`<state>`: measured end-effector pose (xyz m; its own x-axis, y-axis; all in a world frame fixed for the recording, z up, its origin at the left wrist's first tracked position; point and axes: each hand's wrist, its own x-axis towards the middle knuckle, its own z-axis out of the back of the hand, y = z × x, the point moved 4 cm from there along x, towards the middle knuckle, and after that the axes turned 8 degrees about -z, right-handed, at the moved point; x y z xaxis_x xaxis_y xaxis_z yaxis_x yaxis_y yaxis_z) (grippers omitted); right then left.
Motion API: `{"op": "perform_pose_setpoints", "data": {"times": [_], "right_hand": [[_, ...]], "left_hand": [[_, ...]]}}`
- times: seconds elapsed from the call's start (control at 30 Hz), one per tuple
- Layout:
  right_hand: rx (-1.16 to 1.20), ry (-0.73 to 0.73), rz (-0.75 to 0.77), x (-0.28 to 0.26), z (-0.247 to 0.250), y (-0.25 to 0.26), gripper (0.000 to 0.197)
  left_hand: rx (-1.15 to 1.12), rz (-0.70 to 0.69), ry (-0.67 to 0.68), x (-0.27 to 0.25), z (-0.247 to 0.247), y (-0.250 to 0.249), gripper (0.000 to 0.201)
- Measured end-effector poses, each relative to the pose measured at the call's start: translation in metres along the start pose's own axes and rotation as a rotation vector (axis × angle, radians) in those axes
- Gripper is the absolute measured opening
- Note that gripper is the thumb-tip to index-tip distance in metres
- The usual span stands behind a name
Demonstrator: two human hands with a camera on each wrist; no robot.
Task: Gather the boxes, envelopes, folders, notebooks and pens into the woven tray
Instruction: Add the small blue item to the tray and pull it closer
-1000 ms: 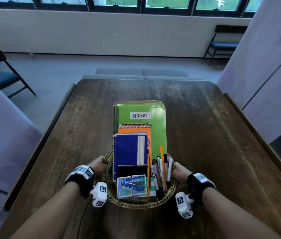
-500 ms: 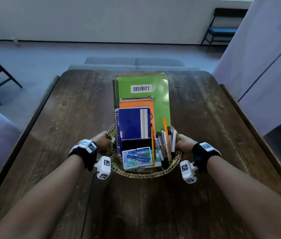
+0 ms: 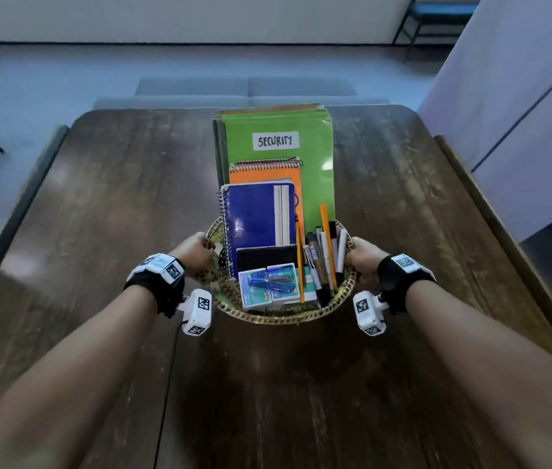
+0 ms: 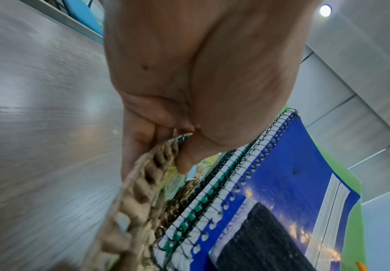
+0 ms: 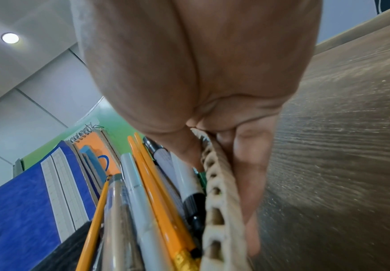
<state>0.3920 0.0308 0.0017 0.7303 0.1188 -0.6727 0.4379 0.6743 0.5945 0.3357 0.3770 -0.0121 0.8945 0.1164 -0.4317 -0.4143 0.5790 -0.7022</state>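
Woven straw round tray (image 3: 278,318), full of books and pens, is sitting mid-frame; my left hand (image 3: 197,253) and right hand (image 3: 364,262) are pinching its rim.

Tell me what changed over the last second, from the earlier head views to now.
The woven tray with its whole load has slid away from the person toward the table's far end, arms stretching out. Left hand and right hand still grip opposite sides of the rim. The green folder, notebooks and pens keep their arrangement.
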Motion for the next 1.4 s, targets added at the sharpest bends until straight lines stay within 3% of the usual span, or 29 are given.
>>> {"op": "perform_pose_setpoints", "data": {"times": [0.07, 0.23, 0.47, 0.83, 1.1, 1.4], "right_hand": [[0.014, 0.005, -0.044, 0.008, 0.002, 0.0, 0.027], [-0.02, -0.006, -0.067, 0.035, 0.003, -0.005, 0.033], [-0.043, -0.052, -0.053, 0.083, -0.009, -0.023, 0.014], [-0.152, -0.046, -0.109, 0.102, -0.016, -0.026, 0.051], [-0.154, -0.059, -0.118, 0.105, -0.024, -0.035, 0.026], [-0.12, -0.066, -0.115, 0.111, -0.028, -0.042, 0.02]], "left_hand": [[0.024, 0.007, -0.015, 0.011, -0.002, -0.001, 0.006], [0.071, 0.038, -0.022, 0.038, -0.009, 0.004, 0.015], [0.067, 0.111, -0.036, 0.064, -0.019, 0.029, 0.018], [0.141, 0.136, -0.008, 0.075, -0.03, 0.049, 0.022], [0.097, 0.106, 0.022, 0.072, -0.04, 0.053, 0.034], [0.096, 0.09, 0.025, 0.071, -0.042, 0.055, 0.034]]}}
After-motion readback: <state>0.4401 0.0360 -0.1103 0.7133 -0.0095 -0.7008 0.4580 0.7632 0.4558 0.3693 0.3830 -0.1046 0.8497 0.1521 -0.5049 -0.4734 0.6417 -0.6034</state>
